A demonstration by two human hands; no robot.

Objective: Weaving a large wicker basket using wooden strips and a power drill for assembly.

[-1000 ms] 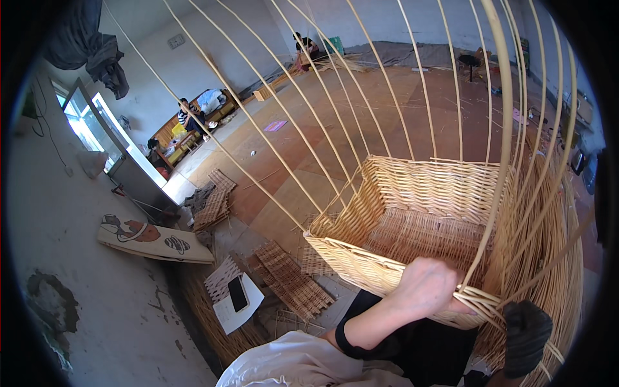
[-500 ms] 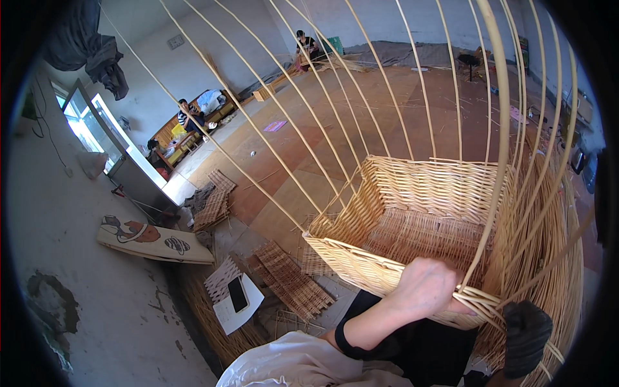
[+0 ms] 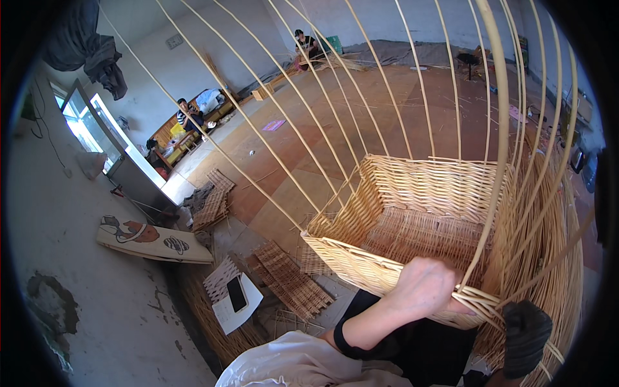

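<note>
Left hand (image 3: pixel 422 287): bare, fingers curled over near rim of basket (image 3: pixel 412 213), clamped on the weave | Right hand (image 3: pixel 525 335): dark-gloved, low at basket's right corner, grip unclear | Stakes (image 3: pixel 496 129): rise tall from rim, crossing view | Floor: woven mats (image 3: pixel 290 277), phone (image 3: pixel 236 294) | Basket's right side cut off.

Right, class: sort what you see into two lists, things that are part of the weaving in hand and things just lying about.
In the job:
- wicker basket, half woven
- tall upright stakes rising from its rim
- left hand gripping the near rim
- right hand, in a dark glove, at the near corner

Lying about:
- phone on white paper
- woven mats on the floor
- painted board
</note>
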